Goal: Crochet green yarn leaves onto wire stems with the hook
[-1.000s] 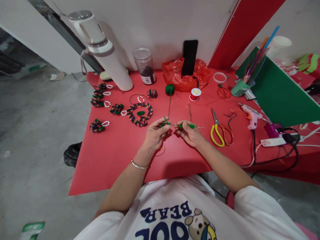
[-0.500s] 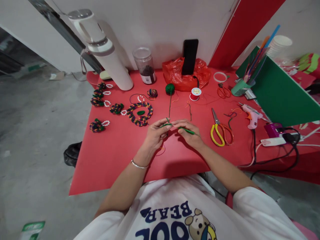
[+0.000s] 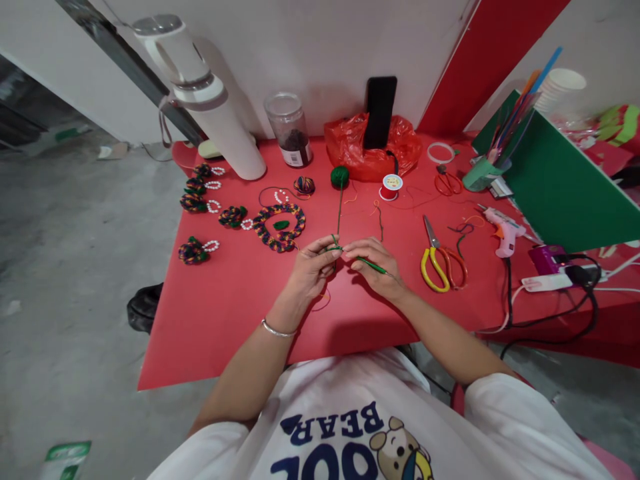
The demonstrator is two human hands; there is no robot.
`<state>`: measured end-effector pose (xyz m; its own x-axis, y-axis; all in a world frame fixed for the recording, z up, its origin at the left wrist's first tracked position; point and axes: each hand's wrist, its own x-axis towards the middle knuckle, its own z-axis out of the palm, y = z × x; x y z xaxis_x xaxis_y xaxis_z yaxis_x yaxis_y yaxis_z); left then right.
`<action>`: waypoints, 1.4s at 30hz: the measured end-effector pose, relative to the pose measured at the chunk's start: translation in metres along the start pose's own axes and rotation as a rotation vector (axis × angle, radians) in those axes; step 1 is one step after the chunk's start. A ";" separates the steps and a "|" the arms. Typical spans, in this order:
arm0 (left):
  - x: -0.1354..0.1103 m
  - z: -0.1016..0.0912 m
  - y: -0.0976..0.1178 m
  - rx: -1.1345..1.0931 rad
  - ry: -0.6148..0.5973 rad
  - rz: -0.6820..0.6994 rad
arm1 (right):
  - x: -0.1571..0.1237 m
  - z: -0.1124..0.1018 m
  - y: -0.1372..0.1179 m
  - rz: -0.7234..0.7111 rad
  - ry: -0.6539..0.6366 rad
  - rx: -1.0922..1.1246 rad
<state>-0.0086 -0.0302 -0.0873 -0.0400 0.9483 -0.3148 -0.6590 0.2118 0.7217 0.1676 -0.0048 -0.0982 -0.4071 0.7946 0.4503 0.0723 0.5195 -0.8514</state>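
Note:
My left hand (image 3: 316,262) is closed on green yarn, pinching a small crocheted bit at its fingertips. A strand runs from there up to the green yarn ball (image 3: 340,177). In my right hand (image 3: 376,264) lies a green-handled crochet hook (image 3: 373,265), its tip end at the yarn between both hands. Left of my hands rests a ring of multicoloured crochet (image 3: 260,230) with a small green leaf-like piece (image 3: 281,225) inside it. Several crocheted pieces with white bead loops (image 3: 194,251) lie farther left. Fine stitch detail is hidden by my fingers.
Yellow-handled scissors (image 3: 435,267) and a pink glue gun (image 3: 506,233) lie to the right, near a power strip (image 3: 545,283) with cables. At the back stand a white flask (image 3: 230,137), a clear jar (image 3: 290,133), a phone (image 3: 380,113) and a red thread spool (image 3: 390,188).
My right hand and the hook have shifted slightly left toward my left hand, and the hook's handle is tilted a little more downward. My left hand stays almost in place.

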 end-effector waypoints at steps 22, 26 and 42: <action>-0.001 0.000 0.005 0.053 0.040 -0.019 | -0.004 0.000 0.007 -0.099 -0.089 -0.129; 0.000 -0.001 0.005 0.066 0.035 -0.024 | -0.004 -0.001 0.009 -0.140 -0.105 -0.181; -0.001 -0.003 0.009 -0.070 -0.033 -0.157 | -0.007 -0.002 0.010 -0.164 -0.038 -0.133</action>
<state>-0.0169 -0.0302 -0.0822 0.0920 0.9123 -0.3991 -0.7060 0.3424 0.6199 0.1726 -0.0043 -0.1096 -0.4571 0.6851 0.5673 0.1208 0.6797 -0.7235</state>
